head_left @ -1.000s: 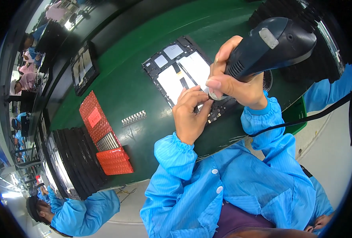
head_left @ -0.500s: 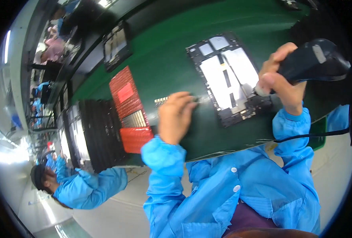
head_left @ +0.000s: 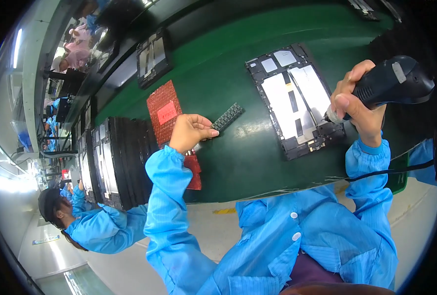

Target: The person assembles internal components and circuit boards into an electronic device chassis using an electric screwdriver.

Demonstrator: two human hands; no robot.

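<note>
My left hand [head_left: 195, 132] pinches the near end of a narrow dark strip [head_left: 228, 116] with rows of small raised, pale-edged parts. It slants up and right over the green mat. My right hand [head_left: 358, 101] grips a black corded hand tool [head_left: 395, 81]. Its pale tip sits at the lower right of an opened tablet shell [head_left: 307, 110], by the edge of the white battery area; whether they touch I cannot tell. The shell lies flat, black-framed, with silvery-white panels inside. Red bubble-wrap [head_left: 163, 107] with a pink label lies beside my left hand, partly hidden by it.
A stack of black tablet shells [head_left: 125, 162] stands at the left. Another opened tablet [head_left: 153, 56] lies at the far left of the green mat [head_left: 223, 64]. The tool's cable [head_left: 390, 171] crosses above my right sleeve. A co-worker in blue [head_left: 103, 226] is at lower left.
My left hand has moved left and now pinches the strip by one end, with the strip turned to a slant. My right hand keeps the tool near the same corner of the shell.
</note>
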